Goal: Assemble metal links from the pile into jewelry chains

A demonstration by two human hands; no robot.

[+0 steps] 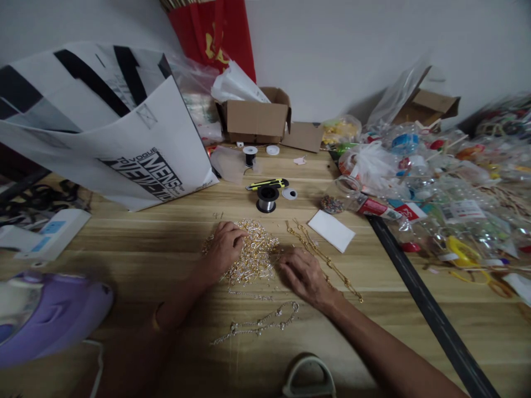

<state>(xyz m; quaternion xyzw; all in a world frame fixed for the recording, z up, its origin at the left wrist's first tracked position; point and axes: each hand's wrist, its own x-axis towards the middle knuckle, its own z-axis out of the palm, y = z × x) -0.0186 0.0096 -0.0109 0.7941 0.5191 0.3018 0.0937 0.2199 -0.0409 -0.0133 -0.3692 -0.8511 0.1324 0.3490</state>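
A loose pile of small gold and silver jewelry findings [253,251] lies on the wooden table between my hands. At its left edge, my left hand [224,250] rests with loosely bent fingers, the thumb apart from them. My right hand [305,275] is beside the pile's right edge, its fingers curled together; whatever they hold, if anything, is hidden. Gold chains [327,257] stretch along the table just beyond my right hand, partly behind it. Nearer me lie a silver chain with charms [259,325] and a shorter silver chain piece [251,296].
Behind the pile are a wire spool [266,200], a yellow-black utility knife [267,184] and a darker spool [250,157]. A white paper [331,230] and a jar of beads [338,196] lie rightward. Plastic bottles [448,193] crowd the right; a large bag [161,143] stands left.
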